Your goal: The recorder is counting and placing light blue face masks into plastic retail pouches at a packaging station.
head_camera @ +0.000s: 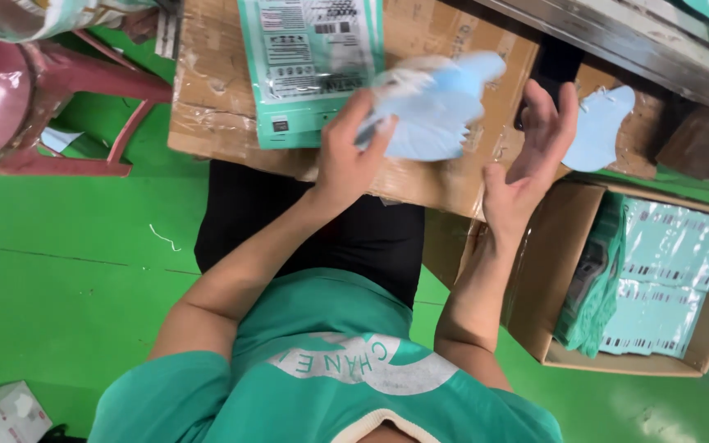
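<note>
My left hand (345, 160) grips a small bundle of light blue face masks (428, 111) above a cardboard box top (207, 98) wrapped in clear tape. My right hand (531, 156) is just right of the bundle, fingers spread, palm turned toward it, holding nothing. A teal printed packet (305, 66) lies flat on the cardboard, left of the masks. One more light blue mask (601, 127) lies on the cardboard beyond my right hand.
An open carton (551, 328) at the right holds several teal packets (666, 279). A red plastic stool (67, 90) stands at the upper left on the green floor (59, 279). A white box (2, 414) sits at the lower left. A metal shelf edge (617, 37) crosses the top right.
</note>
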